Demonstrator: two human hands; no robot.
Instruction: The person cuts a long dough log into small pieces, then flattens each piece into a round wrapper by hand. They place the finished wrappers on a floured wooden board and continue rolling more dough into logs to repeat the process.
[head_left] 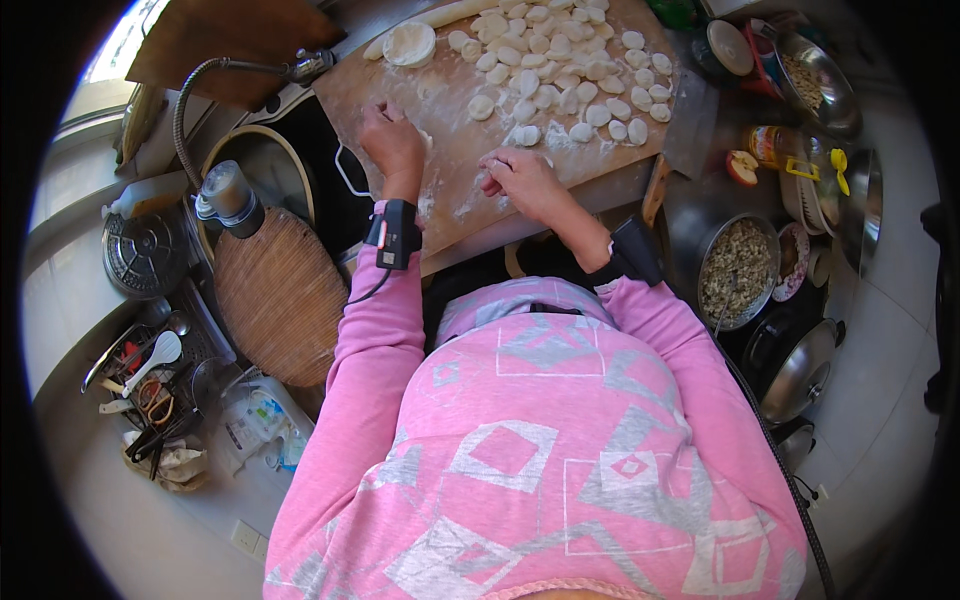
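Observation:
A floury wooden board (455, 165) lies before me. Over its left part, my left hand (392, 142) is closed with the fingers curled in; whether anything is inside cannot be seen. My right hand (522, 182) is near the board's front edge, its fingers bent under and their grip hidden. Many small flattened dough pieces (545, 45) cover the far right of the board. Closest to my right hand lies a single dough piece (527, 135). Beyond my left hand sits a round, pale stack of dough wrappers (409, 45), beside a long pale roll (450, 13).
Left are a faucet (228, 190), a sink basin (300, 165), an oval wooden board (280, 300) and a utensil basket (150, 385). Right are a cleaver (692, 125), a metal bowl of chopped filling (738, 265), a cut apple (741, 168) and a lidded pan (800, 370).

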